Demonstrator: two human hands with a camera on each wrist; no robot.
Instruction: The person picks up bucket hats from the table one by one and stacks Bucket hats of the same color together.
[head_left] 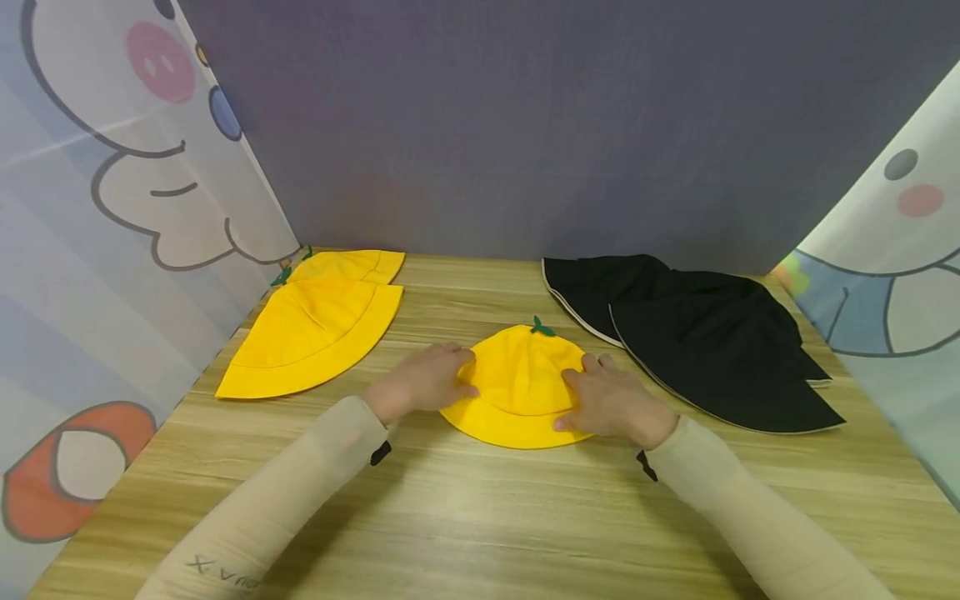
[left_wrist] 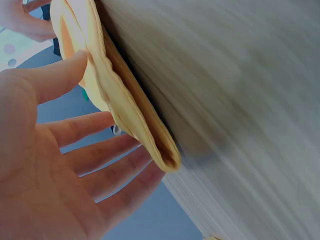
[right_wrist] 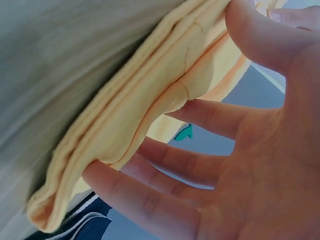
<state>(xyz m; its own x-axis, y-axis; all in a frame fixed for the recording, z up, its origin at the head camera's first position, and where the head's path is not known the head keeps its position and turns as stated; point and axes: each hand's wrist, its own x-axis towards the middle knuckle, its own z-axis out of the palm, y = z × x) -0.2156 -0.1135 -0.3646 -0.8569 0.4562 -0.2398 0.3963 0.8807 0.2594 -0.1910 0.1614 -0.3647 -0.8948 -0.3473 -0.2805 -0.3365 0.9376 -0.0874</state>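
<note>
A yellow bucket hat (head_left: pixel 517 375) with a green leaf tab (head_left: pixel 542 327) on its crown lies flattened on the wooden table, brim toward me. My left hand (head_left: pixel 427 379) touches its left side, and my right hand (head_left: pixel 611 398) touches its right side. The left wrist view shows my left hand (left_wrist: pixel 65 155) with thumb and fingers spread and nearly straight against the folded hat edge (left_wrist: pixel 122 105). In the right wrist view my right hand (right_wrist: pixel 240 155) has its fingers extended along the hat's side (right_wrist: pixel 125 125), the thumb on the fabric.
Two more yellow hats overlap at the back left, the nearer hat (head_left: pixel 311 333) partly covering the farther hat (head_left: pixel 352 265). Several black hats (head_left: pixel 720 350) with pale edging overlap at the back right. A grey panel (head_left: pixel 525 125) bounds the rear; printed cartoon panels (head_left: pixel 97 250) flank the table.
</note>
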